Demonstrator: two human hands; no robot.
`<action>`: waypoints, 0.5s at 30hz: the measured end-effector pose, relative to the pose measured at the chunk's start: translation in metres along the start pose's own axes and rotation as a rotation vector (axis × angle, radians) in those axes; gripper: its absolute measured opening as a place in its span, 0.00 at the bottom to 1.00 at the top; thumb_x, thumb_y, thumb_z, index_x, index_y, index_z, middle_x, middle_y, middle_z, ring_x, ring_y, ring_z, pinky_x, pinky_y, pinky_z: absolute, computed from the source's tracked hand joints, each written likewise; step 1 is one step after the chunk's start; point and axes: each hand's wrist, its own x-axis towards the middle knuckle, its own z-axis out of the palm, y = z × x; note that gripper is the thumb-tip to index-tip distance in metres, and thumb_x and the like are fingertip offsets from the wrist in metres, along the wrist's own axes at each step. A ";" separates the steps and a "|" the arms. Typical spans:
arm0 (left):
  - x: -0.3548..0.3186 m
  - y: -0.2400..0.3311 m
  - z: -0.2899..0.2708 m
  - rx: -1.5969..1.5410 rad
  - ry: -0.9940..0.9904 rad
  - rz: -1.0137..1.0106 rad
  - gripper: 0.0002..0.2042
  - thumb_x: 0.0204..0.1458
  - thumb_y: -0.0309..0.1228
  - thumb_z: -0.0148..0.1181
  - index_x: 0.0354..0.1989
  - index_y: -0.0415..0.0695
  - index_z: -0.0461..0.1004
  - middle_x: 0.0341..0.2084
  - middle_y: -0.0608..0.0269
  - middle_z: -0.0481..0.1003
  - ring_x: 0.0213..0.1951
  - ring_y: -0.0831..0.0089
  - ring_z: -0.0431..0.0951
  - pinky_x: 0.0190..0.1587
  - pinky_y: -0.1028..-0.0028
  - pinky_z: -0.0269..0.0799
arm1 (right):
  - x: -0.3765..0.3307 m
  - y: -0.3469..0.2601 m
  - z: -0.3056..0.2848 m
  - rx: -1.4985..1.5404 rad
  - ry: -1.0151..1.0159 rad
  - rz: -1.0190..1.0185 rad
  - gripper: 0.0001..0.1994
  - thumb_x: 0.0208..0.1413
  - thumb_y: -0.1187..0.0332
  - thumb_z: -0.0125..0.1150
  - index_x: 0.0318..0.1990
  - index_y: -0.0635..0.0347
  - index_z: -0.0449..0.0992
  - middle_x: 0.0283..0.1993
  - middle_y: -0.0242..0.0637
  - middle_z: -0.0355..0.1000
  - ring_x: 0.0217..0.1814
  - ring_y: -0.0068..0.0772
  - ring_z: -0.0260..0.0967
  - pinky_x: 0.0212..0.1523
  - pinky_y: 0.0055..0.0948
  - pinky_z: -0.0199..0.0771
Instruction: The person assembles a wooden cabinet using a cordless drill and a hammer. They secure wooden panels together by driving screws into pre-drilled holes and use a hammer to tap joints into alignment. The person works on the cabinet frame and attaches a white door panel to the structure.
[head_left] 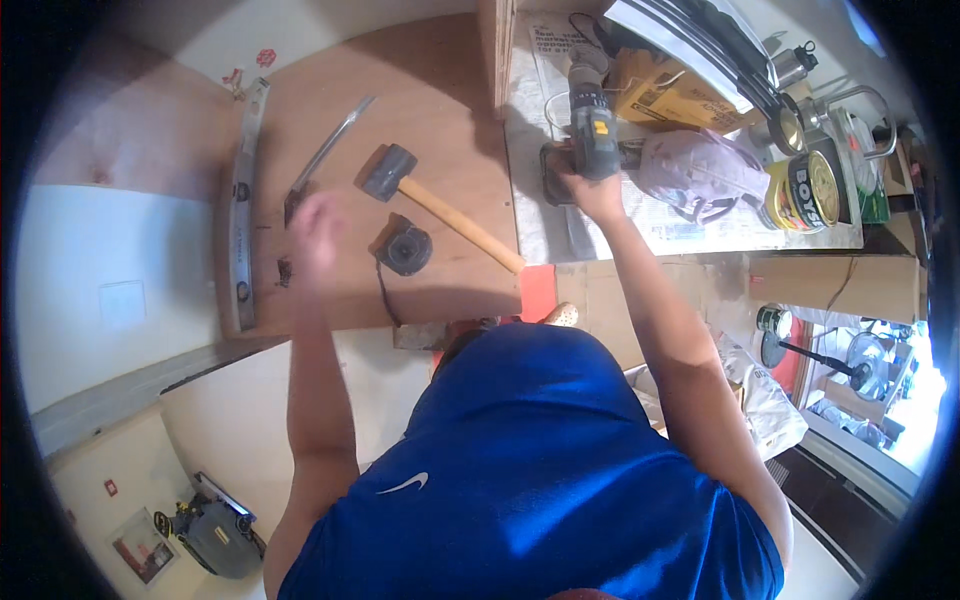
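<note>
Fingers of right hand point(590, 190) grip boxy grey drill point(592, 130); blurred left hand point(315, 225) unclear.

mallet point(430, 195) on board point(440, 80) | tape measure point(405, 250) before mallet | level point(243, 200) left

Matt wood board point(440, 90); mallet point(435, 200) with rubber head, smooth wooden handle; plastic-bodied drill point(592, 125); glossy metal tins point(805, 190).
</note>
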 end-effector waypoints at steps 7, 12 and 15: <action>-0.003 0.011 0.160 -0.674 -0.381 -0.549 0.15 0.64 0.48 0.57 0.38 0.49 0.72 0.28 0.70 0.71 0.29 0.79 0.70 0.29 0.76 0.61 | -0.001 -0.062 -0.029 -0.443 -0.185 -0.104 0.28 0.46 0.67 0.72 0.58 0.59 0.73 0.40 0.56 0.80 0.43 0.57 0.81 0.46 0.46 0.80; 0.021 0.032 0.219 -0.130 -0.560 -0.595 0.24 0.59 0.62 0.58 0.35 0.51 0.75 0.23 0.72 0.69 0.24 0.82 0.67 0.24 0.75 0.59 | -0.011 -0.064 -0.031 -0.990 -0.528 -0.260 0.22 0.55 0.71 0.59 0.59 0.58 0.70 0.39 0.50 0.81 0.42 0.51 0.83 0.41 0.46 0.83; 0.031 0.006 0.239 0.240 -0.506 -0.380 0.30 0.53 0.65 0.63 0.36 0.45 0.80 0.24 0.67 0.75 0.23 0.78 0.71 0.21 0.74 0.61 | -0.010 -0.044 -0.015 -1.073 -0.586 -0.359 0.14 0.62 0.70 0.53 0.54 0.60 0.71 0.38 0.48 0.82 0.38 0.47 0.83 0.37 0.42 0.84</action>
